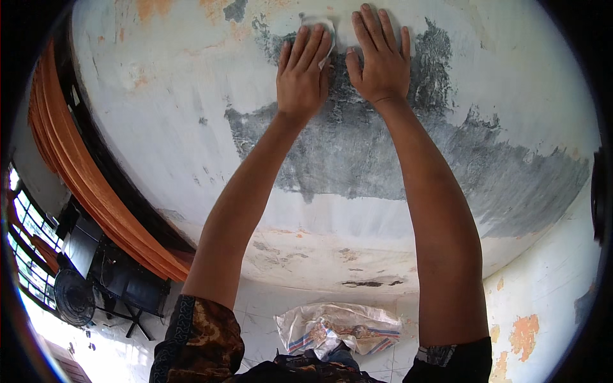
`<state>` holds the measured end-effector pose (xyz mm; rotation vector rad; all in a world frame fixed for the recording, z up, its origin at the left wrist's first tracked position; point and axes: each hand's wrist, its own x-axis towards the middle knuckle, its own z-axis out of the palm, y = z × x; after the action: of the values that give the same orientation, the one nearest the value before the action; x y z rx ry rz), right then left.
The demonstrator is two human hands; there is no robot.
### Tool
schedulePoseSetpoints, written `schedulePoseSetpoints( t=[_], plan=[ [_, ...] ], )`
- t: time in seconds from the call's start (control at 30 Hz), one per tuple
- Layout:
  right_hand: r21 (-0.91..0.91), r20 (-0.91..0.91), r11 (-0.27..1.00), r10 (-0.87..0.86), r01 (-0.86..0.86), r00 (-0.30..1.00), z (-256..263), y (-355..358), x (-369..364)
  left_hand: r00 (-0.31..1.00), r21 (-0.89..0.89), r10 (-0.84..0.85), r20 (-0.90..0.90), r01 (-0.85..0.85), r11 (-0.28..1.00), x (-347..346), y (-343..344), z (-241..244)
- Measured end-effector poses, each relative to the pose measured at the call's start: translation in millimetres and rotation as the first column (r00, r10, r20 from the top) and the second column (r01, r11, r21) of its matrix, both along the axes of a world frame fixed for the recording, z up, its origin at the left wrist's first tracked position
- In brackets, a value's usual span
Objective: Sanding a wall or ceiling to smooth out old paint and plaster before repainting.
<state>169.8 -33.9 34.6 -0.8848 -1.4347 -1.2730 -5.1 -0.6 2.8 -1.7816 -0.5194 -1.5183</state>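
Both arms reach up to a white wall point(182, 119) with peeling paint and a large grey bare patch point(345, 153). My left hand point(302, 72) presses a thin whitish sheet point(327, 26), perhaps sandpaper or a cloth, flat against the wall at the upper edge of the grey patch. The sheet shows beyond the fingertips; the rest is hidden beneath the hand. Just to the right, my right hand point(380, 55) lies against the wall with its fingers spread, and no object shows in it.
An orange curtain point(86, 167) hangs beside a dark frame at left. Beyond it stand a black fan point(74, 297) and a dark chair point(134, 287). A white woven sack point(306, 316) with debris lies on the tiled floor below. Another peeling wall point(536, 297) adjoins at right.
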Motion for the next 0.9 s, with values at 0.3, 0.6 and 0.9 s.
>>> schedulePoseSetpoints(
  t=[0.3, 0.6, 0.9],
  plan=[
    [-0.018, -0.006, 0.999, 0.034, -0.034, 0.999, -1, 1, -3, 0.999, 0.05, -0.015, 0.04, 0.013, 0.999, 2, -5, 35],
    [0.02, -0.002, 0.999, 0.047, -0.046, 0.999, -1, 5, -5, 0.997, -0.034, 0.055, 0.046, -0.053, 0.998, -9, 0, -28],
    [0.022, 0.004, 1.0, 0.014, -0.014, 1.0, -1, 6, 1, 0.995, -0.062, 0.084, 0.052, -0.081, 0.995, -8, -7, -33]
  ],
)
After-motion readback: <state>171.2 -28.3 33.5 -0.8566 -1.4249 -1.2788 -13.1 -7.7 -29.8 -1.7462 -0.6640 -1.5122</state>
